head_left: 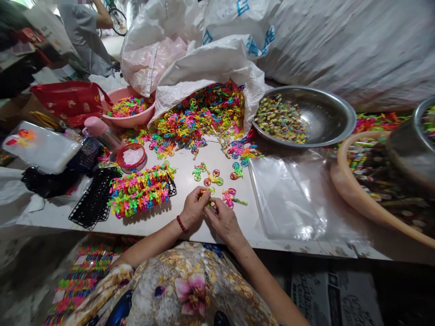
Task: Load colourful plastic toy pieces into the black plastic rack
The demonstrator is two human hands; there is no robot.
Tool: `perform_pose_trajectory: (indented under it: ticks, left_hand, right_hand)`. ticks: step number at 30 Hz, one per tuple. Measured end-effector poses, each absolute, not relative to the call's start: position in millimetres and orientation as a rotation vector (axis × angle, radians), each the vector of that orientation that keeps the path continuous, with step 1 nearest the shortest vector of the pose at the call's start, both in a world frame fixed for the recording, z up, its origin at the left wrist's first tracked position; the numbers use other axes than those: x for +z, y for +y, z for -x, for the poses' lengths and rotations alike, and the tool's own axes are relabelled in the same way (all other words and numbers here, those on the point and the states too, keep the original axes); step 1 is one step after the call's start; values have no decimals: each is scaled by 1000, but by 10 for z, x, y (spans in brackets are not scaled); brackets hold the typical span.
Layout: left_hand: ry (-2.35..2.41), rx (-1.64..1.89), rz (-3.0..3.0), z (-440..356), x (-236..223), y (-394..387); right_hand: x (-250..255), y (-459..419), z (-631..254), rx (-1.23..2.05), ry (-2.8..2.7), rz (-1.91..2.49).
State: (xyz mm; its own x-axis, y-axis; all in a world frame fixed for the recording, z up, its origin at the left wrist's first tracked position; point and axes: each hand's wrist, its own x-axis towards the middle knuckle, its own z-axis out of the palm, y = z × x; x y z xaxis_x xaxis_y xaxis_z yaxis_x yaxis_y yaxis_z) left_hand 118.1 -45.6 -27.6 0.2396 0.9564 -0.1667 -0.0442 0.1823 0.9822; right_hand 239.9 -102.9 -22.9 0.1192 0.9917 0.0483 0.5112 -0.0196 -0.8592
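My left hand (194,207) and my right hand (224,221) meet over the front of the white table (183,168), both with fingers closed in a pinch. Between the fingertips is a small yellow-green plastic toy bicycle (211,190), mostly covered by my fingers. Just beyond lie loose toy bicycles: a green one (199,171), one with red and green wheels (214,177) and a green-blue one (237,171). A pink one (229,198) with a thin candy-filled tube (240,202) rests beside my right hand. Left of my hands, rows of toy bicycles (142,190) sit on a black rack.
An open white sack (210,59) spills toy bicycles at the back. A steel basin (326,113) holds small tubes. Clear plastic bags (288,203) lie right, beside an orange tub (343,172). Left are a red basket (131,158), black racks (91,199) and a pink basin (132,118).
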Motion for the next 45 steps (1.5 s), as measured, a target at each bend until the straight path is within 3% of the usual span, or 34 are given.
perform_pose_trajectory:
  ticks: [5,13,41,45]
  left_hand:
    - [1129,1011,-895,-1196,-292,-413]
    - [1129,972,-893,-1207,-281,-474]
    - [1193,876,-1069,-1222,-448,-416]
    - [1288,804,-1316,-1236,-377,-410]
  right_hand:
    - [-285,-1011,-2413,743,-1431,1535]
    - [-323,-989,-2403,1045,-1044,1456]
    - [-253,-1043,-2452,878,-1267,1328]
    - [-313,-1101,-2489,841,-1319,1357]
